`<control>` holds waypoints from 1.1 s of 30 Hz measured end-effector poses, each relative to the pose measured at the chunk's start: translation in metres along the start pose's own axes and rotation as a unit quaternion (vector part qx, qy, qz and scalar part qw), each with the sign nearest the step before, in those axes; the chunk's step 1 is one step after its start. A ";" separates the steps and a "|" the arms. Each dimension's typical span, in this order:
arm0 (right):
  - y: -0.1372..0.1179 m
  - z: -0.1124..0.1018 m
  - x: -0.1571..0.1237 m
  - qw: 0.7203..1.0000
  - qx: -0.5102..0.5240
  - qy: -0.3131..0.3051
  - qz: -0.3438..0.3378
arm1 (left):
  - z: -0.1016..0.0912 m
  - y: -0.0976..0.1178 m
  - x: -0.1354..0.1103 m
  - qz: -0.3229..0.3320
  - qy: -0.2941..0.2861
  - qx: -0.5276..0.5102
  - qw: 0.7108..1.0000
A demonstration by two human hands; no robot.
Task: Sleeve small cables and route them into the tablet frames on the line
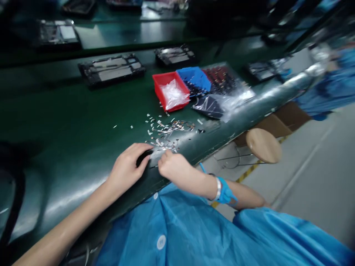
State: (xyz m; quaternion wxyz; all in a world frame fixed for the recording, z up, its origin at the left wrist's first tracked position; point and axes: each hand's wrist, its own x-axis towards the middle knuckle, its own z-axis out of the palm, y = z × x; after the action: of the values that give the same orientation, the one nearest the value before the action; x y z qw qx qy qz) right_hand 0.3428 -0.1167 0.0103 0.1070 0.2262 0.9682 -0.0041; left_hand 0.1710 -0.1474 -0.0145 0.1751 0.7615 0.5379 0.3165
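Note:
My left hand (124,166) rests at the near edge of the green work surface, thumb and fingers curved with a dark gap between their tips. Close beside it, my right hand (174,167) is closed, fingers curled in; whatever it pinches is hidden and blurred. A loose pile of small flex-cable-like parts (177,126) lies just beyond both hands. Small white slips (149,132) are scattered around and among these parts. A wristband with a blue strap (226,191) is on my right wrist.
Behind the pile stand a red bin (159,92) holding clear plastic and a blue bin (203,75) with dark parts. Plastic bags (227,105) lie to their right. Opened device frames (113,69) sit farther back. A round stool (263,145) stands right; a blue-sleeved person (332,81) is beyond.

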 end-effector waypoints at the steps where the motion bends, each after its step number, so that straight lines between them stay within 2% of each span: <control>1: -0.002 -0.001 0.002 1.000 -0.005 0.004 -0.003 | 0.000 0.000 0.005 -0.004 -0.018 -0.006 1.000; 3: -0.002 -0.001 0.003 1.000 -0.014 0.001 -0.008 | 0.000 0.002 0.013 -0.010 -0.045 -0.028 0.999; 6: 0.007 -0.003 -0.002 0.998 -0.016 0.063 -0.018 | -0.002 0.008 0.025 -0.053 -0.096 -0.094 0.990; 9: 0.016 -0.011 -0.006 0.990 -0.016 0.141 0.006 | -0.008 0.016 0.035 -0.154 -0.205 -0.207 0.944; 11: 0.022 -0.015 -0.005 0.983 -0.018 0.180 0.021 | -0.012 0.020 0.041 -0.211 -0.243 -0.279 0.905; 12: 0.024 -0.016 -0.003 0.980 -0.018 0.198 0.025 | -0.014 0.021 0.043 -0.227 -0.242 -0.303 0.893; 14: 0.031 -0.016 0.002 0.972 -0.013 0.231 0.040 | -0.017 0.021 0.048 -0.230 -0.214 -0.325 0.892; 20: 0.047 -0.015 0.022 0.939 0.061 0.327 0.087 | -0.027 0.016 0.055 -0.209 -0.103 -0.282 0.931; 25: 0.046 -0.022 0.040 0.938 0.022 0.332 0.101 | -0.031 0.005 0.057 -0.217 -0.044 -0.261 0.940; 27: 0.051 -0.026 0.049 0.940 0.007 0.329 0.090 | -0.030 -0.002 0.059 -0.232 -0.043 -0.282 0.930; 29: 0.066 -0.031 0.057 0.934 0.010 0.345 0.092 | -0.029 -0.009 0.062 -0.252 -0.043 -0.331 0.908; 31: 0.088 -0.036 0.060 0.914 0.024 0.381 0.141 | -0.028 -0.015 0.064 -0.268 -0.035 -0.386 0.882; 33: 0.109 -0.040 0.062 0.876 0.033 0.416 0.242 | -0.026 -0.019 0.065 -0.276 -0.019 -0.428 0.860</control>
State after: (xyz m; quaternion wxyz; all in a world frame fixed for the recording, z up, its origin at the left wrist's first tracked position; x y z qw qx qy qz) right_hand 0.3281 0.0106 0.0410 -0.3151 0.4374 0.8380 0.0842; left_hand 0.1542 -0.0819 0.0127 0.5739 0.4379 0.5339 0.4401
